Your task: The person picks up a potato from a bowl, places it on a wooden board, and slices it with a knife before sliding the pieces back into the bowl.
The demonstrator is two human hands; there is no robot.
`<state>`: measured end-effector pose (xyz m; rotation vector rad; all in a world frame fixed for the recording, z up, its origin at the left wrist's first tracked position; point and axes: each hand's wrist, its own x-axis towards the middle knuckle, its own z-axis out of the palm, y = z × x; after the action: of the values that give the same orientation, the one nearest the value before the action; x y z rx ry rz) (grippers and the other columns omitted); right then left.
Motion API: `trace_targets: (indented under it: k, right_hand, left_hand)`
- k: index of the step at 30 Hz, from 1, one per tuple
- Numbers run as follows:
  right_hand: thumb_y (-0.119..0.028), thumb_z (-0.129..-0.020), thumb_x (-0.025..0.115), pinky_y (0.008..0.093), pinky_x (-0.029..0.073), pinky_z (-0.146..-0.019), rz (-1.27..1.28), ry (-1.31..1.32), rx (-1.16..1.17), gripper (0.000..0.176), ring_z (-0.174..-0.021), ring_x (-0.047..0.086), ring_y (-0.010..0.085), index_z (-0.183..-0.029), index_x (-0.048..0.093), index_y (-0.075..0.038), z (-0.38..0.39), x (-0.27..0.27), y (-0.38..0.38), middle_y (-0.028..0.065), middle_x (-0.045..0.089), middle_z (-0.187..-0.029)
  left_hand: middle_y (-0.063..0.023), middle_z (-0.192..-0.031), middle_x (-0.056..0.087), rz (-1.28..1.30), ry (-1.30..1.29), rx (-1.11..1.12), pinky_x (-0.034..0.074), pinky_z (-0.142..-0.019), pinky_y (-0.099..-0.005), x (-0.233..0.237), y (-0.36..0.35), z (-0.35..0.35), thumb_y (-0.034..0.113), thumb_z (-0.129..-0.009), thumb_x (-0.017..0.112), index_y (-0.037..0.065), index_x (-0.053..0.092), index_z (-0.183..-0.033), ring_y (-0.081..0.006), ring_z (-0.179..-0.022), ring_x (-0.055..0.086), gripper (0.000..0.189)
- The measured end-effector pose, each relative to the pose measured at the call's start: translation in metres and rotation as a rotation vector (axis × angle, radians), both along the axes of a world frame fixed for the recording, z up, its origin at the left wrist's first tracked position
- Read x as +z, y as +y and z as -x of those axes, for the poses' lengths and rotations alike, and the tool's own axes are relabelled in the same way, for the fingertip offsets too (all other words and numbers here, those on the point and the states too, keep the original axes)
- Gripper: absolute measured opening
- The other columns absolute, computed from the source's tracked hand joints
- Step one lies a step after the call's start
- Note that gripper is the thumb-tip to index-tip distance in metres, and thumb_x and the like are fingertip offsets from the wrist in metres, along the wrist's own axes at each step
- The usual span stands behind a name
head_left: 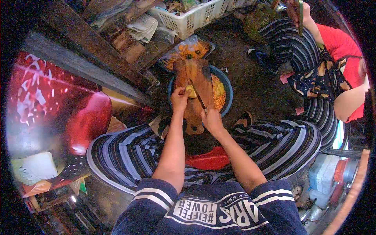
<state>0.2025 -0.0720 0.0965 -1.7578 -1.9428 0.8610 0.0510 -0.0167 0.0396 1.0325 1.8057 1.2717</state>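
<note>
My left hand [181,98] is closed on a pale yellow piece of vegetable [192,92], its fingertips pinching it against a wooden cutting board [190,70]. The exact kind of vegetable is too small to make out. In my right hand [212,120] is a knife [199,96], gripped by the handle, its dark blade slanting up and left alongside the yellow piece. The board lies across a blue basin [228,88], its handle end pointing toward me. Small orange and yellow diced pieces [218,94] show in the basin to the right of the board.
Beyond the board sits a tray [211,46] of orange pieces. A white plastic basket [188,24] stands at the top. Wooden beams [98,51] and a red shiny surface [90,117] flank the left. Another person [340,43] in red sits at the right, holding a flat object.
</note>
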Motion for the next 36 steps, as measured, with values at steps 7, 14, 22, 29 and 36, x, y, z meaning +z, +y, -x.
trace_targets:
  k: [7, 14, 22, 29, 36]
  right_hand:
    - [-0.017, -0.082, 0.05, 0.0467, 0.046, -0.055, -0.045, -0.028, -0.011, 0.024, -0.065, 0.056, 0.0421, -0.076, 0.049, 0.006, 0.009, 0.0, -0.008, 0.028, 0.055, -0.067]
    - [-0.023, -0.085, 0.045, 0.0465, 0.048, -0.057, -0.007, -0.139, -0.009, 0.036, -0.063, 0.057, 0.042, -0.068, 0.056, 0.007, 0.017, 0.002, -0.011, 0.0274, 0.055, -0.062]
    - [-0.019, -0.082, 0.044, 0.0462, 0.048, -0.06, 0.08, -0.182, 0.116, 0.032, -0.067, 0.059, 0.0409, -0.07, 0.06, 0.005, 0.024, 0.011, 0.009, 0.0262, 0.058, -0.068]
    - [-0.011, -0.078, 0.046, 0.0448, 0.049, -0.068, 0.14, -0.291, 0.257, 0.022, -0.078, 0.06, 0.037, -0.083, 0.063, 0.001, 0.024, -0.012, 0.023, 0.023, 0.061, -0.083]
    - [-0.022, -0.086, 0.043, 0.0462, 0.049, -0.063, 0.024, -0.203, 0.08, 0.037, -0.069, 0.06, 0.039, -0.066, 0.06, 0.004, 0.034, -0.042, -0.006, 0.0244, 0.059, -0.07]
  left_hand:
    - [-0.002, -0.07, 0.057, -0.089, -0.075, 0.104, 0.041, -0.055, -0.0237, 0.0, -0.004, -0.011, 0.011, -0.07, 0.07, 0.003, 0.058, -0.084, -0.0095, -0.061, 0.049, 0.02]
    - [-0.0049, -0.081, 0.06, 0.003, -0.104, 0.147, 0.043, -0.069, -0.0272, 0.018, -0.009, -0.016, 0.011, -0.07, 0.069, 0.003, 0.061, -0.085, -0.0145, -0.075, 0.054, 0.02]
    - [-0.0015, -0.07, 0.056, -0.19, -0.098, 0.134, 0.04, -0.057, -0.0239, -0.006, -0.002, -0.01, 0.01, -0.07, 0.069, 0.003, 0.059, -0.082, -0.0102, -0.063, 0.049, 0.018]
    - [-0.0047, -0.082, 0.059, -0.084, -0.159, 0.047, 0.043, -0.066, -0.0267, -0.012, -0.004, -0.007, 0.014, -0.072, 0.069, 0.004, 0.059, -0.086, -0.0127, -0.074, 0.053, 0.02]
    - [-0.0043, -0.083, 0.059, -0.062, -0.192, 0.05, 0.043, -0.067, -0.0264, -0.026, 0.001, -0.001, 0.014, -0.073, 0.068, 0.004, 0.059, -0.088, -0.0122, -0.075, 0.052, 0.02]
